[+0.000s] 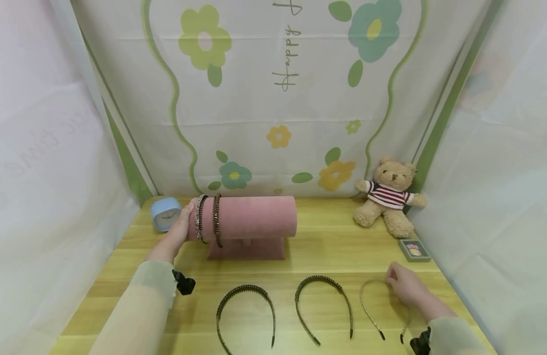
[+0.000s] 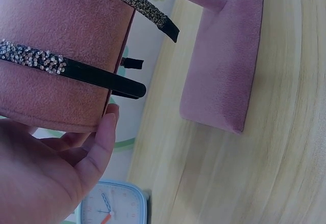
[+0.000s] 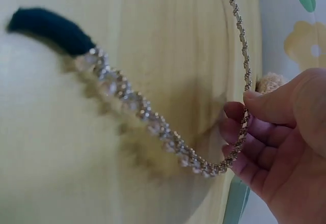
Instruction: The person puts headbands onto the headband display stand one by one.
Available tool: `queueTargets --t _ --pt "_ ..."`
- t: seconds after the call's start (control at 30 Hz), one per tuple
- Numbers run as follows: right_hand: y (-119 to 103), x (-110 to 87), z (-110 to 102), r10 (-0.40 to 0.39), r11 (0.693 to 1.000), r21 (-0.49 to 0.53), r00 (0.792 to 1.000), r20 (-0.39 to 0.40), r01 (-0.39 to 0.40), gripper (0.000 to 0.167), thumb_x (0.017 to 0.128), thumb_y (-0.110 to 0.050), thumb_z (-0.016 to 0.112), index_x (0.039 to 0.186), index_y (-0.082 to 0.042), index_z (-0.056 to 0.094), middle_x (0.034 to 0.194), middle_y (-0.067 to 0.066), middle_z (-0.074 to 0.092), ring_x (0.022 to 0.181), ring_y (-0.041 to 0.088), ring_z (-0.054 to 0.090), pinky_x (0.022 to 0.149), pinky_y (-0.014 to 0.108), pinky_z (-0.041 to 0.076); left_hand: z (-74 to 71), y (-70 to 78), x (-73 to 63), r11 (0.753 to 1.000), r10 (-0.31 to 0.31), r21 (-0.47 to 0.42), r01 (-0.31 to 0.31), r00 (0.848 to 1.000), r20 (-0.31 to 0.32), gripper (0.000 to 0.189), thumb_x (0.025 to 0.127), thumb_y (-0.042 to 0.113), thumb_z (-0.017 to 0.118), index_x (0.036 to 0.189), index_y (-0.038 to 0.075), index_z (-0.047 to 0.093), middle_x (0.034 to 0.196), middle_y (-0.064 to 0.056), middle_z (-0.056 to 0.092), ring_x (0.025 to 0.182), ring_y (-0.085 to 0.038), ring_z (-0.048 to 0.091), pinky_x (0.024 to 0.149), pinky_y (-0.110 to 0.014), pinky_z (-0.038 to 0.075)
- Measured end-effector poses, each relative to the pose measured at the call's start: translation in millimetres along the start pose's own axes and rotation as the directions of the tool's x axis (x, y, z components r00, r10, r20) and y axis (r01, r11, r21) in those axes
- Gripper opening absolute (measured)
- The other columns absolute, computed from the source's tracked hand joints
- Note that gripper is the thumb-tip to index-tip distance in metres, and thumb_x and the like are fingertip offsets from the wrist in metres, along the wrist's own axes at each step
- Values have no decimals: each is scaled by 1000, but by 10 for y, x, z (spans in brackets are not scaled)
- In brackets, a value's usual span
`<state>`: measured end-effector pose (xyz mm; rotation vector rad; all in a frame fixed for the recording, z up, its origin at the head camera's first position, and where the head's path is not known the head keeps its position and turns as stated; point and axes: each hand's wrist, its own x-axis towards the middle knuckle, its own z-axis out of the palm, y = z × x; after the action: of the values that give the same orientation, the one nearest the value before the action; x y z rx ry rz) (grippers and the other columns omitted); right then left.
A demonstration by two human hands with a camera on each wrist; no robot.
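Observation:
A pink velvety headband stand (image 1: 257, 217), a padded roll on a base, stands at the table's back left. My left hand (image 1: 181, 226) grips the roll's left end, fingers curled at its rim in the left wrist view. Two headbands circle the roll near that hand: one with silvery stones (image 2: 41, 61) and a darker glittery one (image 2: 135, 1). At the front right, my right hand (image 1: 406, 285) pinches a thin beaded headband (image 3: 163, 132) between thumb and fingers at its curve. Its dark-tipped ends point toward me. Left of it lie two dark, coiled-looking headbands, one in the middle (image 1: 319, 278) and another farther left (image 1: 246, 287).
Behind my left hand stands a light blue clock (image 1: 165, 214). A teddy bear (image 1: 389, 195) in a striped top sits at the back right, with a small green-framed picture (image 1: 414, 250) before it. White printed cloth (image 1: 256, 103) encloses the wooden table (image 1: 326, 246).

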<state>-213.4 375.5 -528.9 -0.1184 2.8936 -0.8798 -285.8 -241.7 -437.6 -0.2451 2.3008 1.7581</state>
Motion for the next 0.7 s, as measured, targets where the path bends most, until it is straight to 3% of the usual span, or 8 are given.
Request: queueTargets --t 0.1,0.17,0.33,0.4,0.53,0.63,0.7 --pt "-27 50 -69 -23 995 100 1000 11 22 7 96 3 56 93 -1 51 78 10 54 66 22 53 53 33 47 -2 -16 14 1000 6 -7 -6 1000 -5 99 92 79 16 159 6 4 162 -20 9 145 -38 16 116 -52 15" --pt "-58 93 -141 -27 976 218 998 51 15 5 98 2 55 101 4 52 81 14 56 66 25 55 56 36 50 -2 -19 21 1000 1 -5 -1 1000 -4 99 92 79 15 159 6 5 162 -19 9 145 -37 16 116 -52 15" --pt "-184 241 -369 -43 896 440 976 213 -57 32 104 -7 50 127 14 46 96 22 57 69 24 54 61 43 51 9 -9 43 1000 8 -26 -8 1000 -20 91 96 73 19 159 11 2 163 -19 7 145 -38 15 116 -52 15" --pt "-260 301 -471 -64 886 458 963 262 -66 37 106 -11 47 133 14 44 97 18 56 65 19 48 57 38 48 13 -1 43 999 9 -34 -10 1000 -26 88 97 71 20 160 12 1 163 -18 6 145 -38 15 116 -52 15" --pt "-441 407 -649 -61 892 443 946 320 -92 42 107 -22 45 134 10 51 72 4 49 50 10 31 46 29 35 15 17 24 999 5 -32 -5 1000 -29 88 97 71 19 160 12 3 163 -19 8 144 -39 17 116 -52 16" --pt "-556 479 -728 -7 898 416 942 334 -141 45 105 -32 48 124 7 61 56 -4 37 44 7 24 43 26 30 17 19 11 1000 2 -22 -2 1000 -27 91 95 74 18 160 11 2 162 -20 8 145 -39 17 116 -53 15" --pt "-613 521 -760 32 897 405 940 339 -177 43 104 -35 50 115 4 65 54 -6 35 44 6 24 42 24 29 19 15 5 1000 -7 -10 7 1000 -24 94 94 77 17 160 11 2 162 -20 8 145 -39 16 116 -53 14"
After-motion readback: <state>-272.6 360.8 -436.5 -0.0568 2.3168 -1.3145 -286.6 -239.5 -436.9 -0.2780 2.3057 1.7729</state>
